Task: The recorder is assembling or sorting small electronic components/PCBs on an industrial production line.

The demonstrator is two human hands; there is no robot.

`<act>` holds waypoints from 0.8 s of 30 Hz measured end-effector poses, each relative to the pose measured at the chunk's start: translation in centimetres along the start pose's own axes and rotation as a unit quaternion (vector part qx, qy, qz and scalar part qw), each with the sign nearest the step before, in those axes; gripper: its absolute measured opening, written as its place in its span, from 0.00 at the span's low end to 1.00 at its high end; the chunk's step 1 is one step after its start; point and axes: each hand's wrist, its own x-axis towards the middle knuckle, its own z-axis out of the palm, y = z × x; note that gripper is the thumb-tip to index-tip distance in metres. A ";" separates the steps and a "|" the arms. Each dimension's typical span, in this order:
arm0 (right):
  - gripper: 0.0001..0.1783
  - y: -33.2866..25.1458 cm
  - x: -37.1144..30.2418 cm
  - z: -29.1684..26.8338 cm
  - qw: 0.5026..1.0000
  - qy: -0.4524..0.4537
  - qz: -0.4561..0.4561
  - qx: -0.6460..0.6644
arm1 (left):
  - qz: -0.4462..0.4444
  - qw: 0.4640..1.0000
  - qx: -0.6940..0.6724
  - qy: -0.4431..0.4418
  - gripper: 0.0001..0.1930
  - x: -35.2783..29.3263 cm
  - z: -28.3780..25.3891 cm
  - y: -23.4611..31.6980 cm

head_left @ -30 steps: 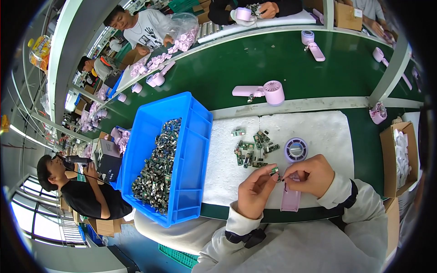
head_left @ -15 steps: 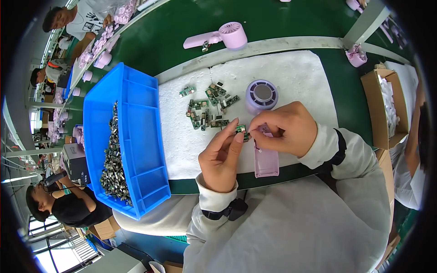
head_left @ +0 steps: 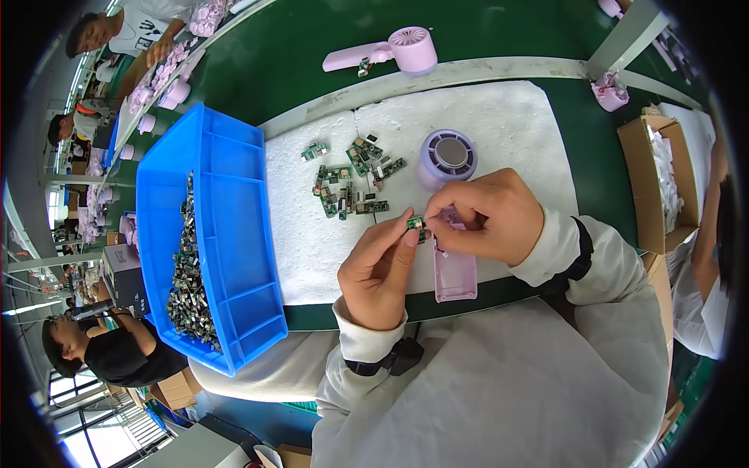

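My left hand pinches a small green circuit board between thumb and fingers. At the board's right edge, my right hand is closed in a pinch; what its fingertips hold is too small to make out. Beneath the right hand lies an open pink handle shell, its upper part partly covered by the fingers. Just beyond that hand sits a round lilac fan head with a grey centre. Several loose circuit boards are scattered on the white foam sheet, left of the fan head.
A blue bin full of small circuit boards stands at the left. Past a pale rail, a pink handheld fan lies on the green surface. At the right is a cardboard box with white pieces. Other people sit along the left side.
The pink handheld fan beyond the rail has shifted slightly right. My hands stay nearly in place, the board tilted a little differently between them. The view has shifted slightly.
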 end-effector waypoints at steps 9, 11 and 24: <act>0.06 -0.1 0.5 -1.1 0.989 -0.069 0.084 0.100 | -0.061 0.992 -0.110 -0.030 0.15 0.0 -1.2 -0.6; 0.06 -0.1 0.5 -1.1 0.987 -0.074 0.090 0.113 | -0.104 0.977 -0.173 -0.067 0.15 0.1 -1.6 -0.6; 0.06 0.5 0.3 -0.5 0.987 -0.080 0.088 0.111 | -0.018 0.992 -0.100 -0.078 0.16 0.2 -1.8 -1.4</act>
